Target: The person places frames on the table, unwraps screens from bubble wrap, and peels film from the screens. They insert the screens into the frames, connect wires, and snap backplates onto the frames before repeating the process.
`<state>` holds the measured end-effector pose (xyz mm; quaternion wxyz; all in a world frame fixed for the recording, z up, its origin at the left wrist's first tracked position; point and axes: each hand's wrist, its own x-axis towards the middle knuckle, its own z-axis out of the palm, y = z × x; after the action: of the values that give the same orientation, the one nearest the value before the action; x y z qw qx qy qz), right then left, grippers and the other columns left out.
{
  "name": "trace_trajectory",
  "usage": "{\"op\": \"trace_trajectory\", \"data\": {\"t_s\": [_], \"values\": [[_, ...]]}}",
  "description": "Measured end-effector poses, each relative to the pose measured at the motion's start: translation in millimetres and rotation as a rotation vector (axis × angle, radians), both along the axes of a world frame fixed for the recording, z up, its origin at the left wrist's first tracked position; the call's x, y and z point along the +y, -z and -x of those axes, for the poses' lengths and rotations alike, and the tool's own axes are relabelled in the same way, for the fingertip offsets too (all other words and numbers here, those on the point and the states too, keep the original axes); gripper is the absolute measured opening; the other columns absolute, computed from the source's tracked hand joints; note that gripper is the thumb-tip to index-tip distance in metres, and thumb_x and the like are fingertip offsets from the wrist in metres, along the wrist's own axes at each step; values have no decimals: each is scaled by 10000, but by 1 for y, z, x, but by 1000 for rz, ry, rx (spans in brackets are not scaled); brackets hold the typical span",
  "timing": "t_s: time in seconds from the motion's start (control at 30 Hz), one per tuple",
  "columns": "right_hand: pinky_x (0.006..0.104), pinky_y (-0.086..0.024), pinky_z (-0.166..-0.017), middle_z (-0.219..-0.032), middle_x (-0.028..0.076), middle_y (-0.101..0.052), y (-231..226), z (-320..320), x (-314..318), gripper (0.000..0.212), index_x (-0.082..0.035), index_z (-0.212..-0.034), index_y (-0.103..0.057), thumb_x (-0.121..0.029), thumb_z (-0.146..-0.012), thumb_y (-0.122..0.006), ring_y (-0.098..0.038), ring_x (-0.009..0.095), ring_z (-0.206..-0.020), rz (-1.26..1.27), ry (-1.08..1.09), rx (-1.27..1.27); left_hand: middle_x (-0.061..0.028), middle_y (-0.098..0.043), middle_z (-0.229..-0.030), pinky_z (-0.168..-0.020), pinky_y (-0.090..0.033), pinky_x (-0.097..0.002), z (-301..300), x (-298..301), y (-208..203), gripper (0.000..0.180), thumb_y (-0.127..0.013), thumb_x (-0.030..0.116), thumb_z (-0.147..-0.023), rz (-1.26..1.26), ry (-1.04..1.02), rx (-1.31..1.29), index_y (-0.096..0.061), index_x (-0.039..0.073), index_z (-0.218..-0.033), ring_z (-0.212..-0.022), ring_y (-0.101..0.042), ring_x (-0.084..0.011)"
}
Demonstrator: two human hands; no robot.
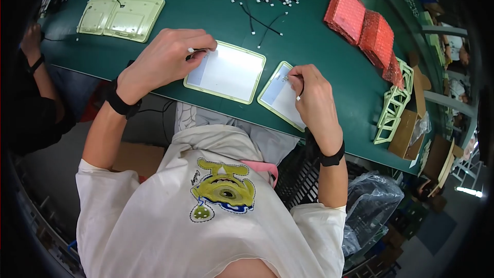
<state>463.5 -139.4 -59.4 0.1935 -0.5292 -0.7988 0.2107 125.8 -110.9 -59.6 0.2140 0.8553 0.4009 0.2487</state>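
My left hand (172,56) reaches over the upper left corner of a white panel with a pale green frame (234,74). Its fingers are pinched on a short black cable, whose white connector (191,50) sticks out by the knuckles. To the right lies a smaller white panel with a pale green frame (275,100), a bluish strip along its left side. Over that one, my right hand (315,95) is closed on another black cable; a white connector (298,98) hangs below its fingers. The fingertips hide where the cables' other ends are.
A pale green hinged casing (123,18) lies at the far left. Loose black cables (260,18) spread from a heap at the back. Red bubble-wrapped packs (360,25) and stacked green frames (393,105) sit right, beside a cardboard box (406,131). A co-worker's hand (32,41) rests at the left edge.
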Motion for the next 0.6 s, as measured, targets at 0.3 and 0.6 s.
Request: {"op": "trace_trajectory", "data": {"t_s": [0.3, 0.6], "values": [[483, -535, -755, -1013, 188, -682, -2, 1, 0, 132, 18, -1105, -637, 58, -982, -665, -677, 423, -873, -44, -87, -107, -118, -725, -978, -734, -566, -423, -2, 6, 0, 239, -715, -73, -858, -77, 81, 52, -702, 26, -1075, -873, -706, -355], [487, -545, -762, -1021, 182, -687, -4, 2, 0, 123, 17, -1102, -638, 54, -986, -655, -685, 414, -867, -7, -74, -144, -114, -737, -1015, -734, -556, -459, -2, 8, 5, 277, -655, -60, -870, -73, 75, 31, -695, 59, -1117, -879, -702, -378]]}}
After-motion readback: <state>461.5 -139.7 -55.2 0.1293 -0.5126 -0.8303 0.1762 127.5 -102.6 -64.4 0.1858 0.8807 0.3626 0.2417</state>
